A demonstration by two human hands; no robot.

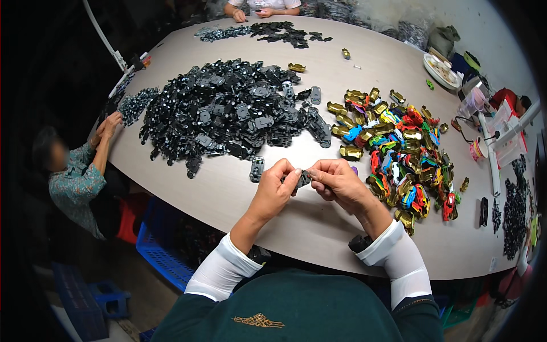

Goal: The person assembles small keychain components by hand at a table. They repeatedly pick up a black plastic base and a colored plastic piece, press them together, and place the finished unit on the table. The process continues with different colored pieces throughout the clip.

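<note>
Head view: at the far left a seated person in a patterned top (73,182) rests both hands on the rim of the pale round table (319,228), beside a small heap of dark parts (134,105). Below that person a blue plastic crate (162,251) stands on the floor. To the right spreads a large pile of black toy car chassis (228,111), with 1 loose chassis (257,169) lying just in front of it. Near the table's front edge, the wearer's left hand (273,191) and right hand (337,181) meet over the tabletop; the fingers of both are closed together, pinching 1 small dark chassis piece (302,178) between them, held just above the surface. Both forearms wear white sleeves. Right of the hands lies a heap of toy car bodies (399,148) in gold, red, blue, green and yellow. At the far edge of the table, another person's hands (256,11) work beside a smaller scatter of black parts (279,33). At the far right stand a white plate (440,71) and a pink cup (474,102).
</note>
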